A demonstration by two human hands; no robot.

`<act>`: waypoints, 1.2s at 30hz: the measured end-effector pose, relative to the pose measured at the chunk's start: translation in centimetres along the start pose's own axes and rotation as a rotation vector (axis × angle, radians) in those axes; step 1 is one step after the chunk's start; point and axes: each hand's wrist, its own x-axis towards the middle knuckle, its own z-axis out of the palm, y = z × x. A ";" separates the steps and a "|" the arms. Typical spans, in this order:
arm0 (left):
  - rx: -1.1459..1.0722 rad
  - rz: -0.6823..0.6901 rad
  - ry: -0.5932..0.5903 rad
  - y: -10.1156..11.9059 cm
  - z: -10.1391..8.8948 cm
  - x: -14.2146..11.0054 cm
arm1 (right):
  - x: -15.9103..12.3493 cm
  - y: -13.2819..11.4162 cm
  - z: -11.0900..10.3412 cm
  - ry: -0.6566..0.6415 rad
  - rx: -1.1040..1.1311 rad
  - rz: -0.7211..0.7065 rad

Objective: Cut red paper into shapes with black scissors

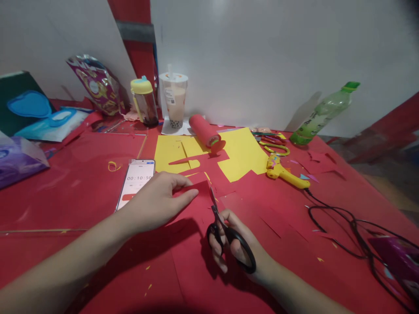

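Between the thumb and fingers of my left hand is a piece of red paper, held above the table. My right hand grips black-handled scissors, with its thumb and fingers through the loops. The scissor blades point up and lie against the right edge of the red paper. Beyond my hands, yellow paper sheets lie on the table, with a red paper roll on them. A phone showing a timer lies beside my left hand, partly covered by it.
A yellow glue gun with a looped black cable lies to the right. A tilted green bottle leans on the wall. A bubble tea cup, a yellow-lidded bottle and a wipes pack stand at the back left.
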 end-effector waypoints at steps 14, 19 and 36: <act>-0.053 -0.009 0.009 -0.3 0.0 0.3 | -0.1 0.1 -0.1 0.046 -0.037 0.040; -0.063 -0.013 -0.007 -0.4 -0.1 0.2 | -0.1 0.0 0.0 0.080 -0.050 0.064; -0.119 -0.016 -0.082 0.1 -0.2 0.3 | 0.1 0.5 -0.4 -0.013 -0.037 -0.024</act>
